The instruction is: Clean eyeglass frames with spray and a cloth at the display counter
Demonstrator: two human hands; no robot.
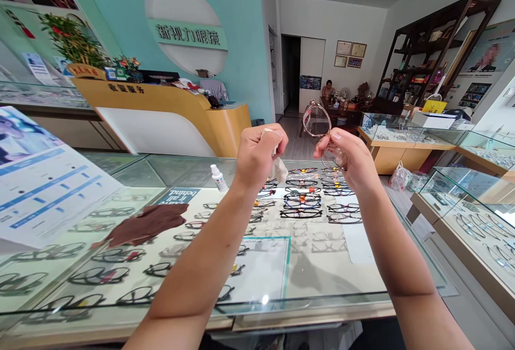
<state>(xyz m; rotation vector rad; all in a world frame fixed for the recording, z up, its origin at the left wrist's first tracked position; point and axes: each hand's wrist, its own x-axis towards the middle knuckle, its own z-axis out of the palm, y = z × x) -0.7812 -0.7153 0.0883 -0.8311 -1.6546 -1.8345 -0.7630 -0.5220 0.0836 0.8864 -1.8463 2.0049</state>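
My left hand (pixel 260 154) is closed in a fist round a pale cloth (pixel 279 170), whose end hangs below the fingers. To its right, my right hand (pixel 350 157) pinches a pair of eyeglasses (pixel 317 120) with a thin frame, held tilted with one lens up above the fingers and the other beneath them. A gap separates the cloth from the glasses. Both hands are raised over a glass display counter (pixel 317 280). Behind my left forearm, a small white spray bottle (pixel 218 178) and a crumpled brown cloth (pixel 147 224) rest on the glass top.
Rows of eyeglass frames (pixel 301 205) lie in the counter under me. A calendar-like card (pixel 44 178) stands at the left. Beyond are a wooden reception desk (pixel 161 103), more glass cases (pixel 475 232) on the right and a seated person (pixel 329 90) at the back.
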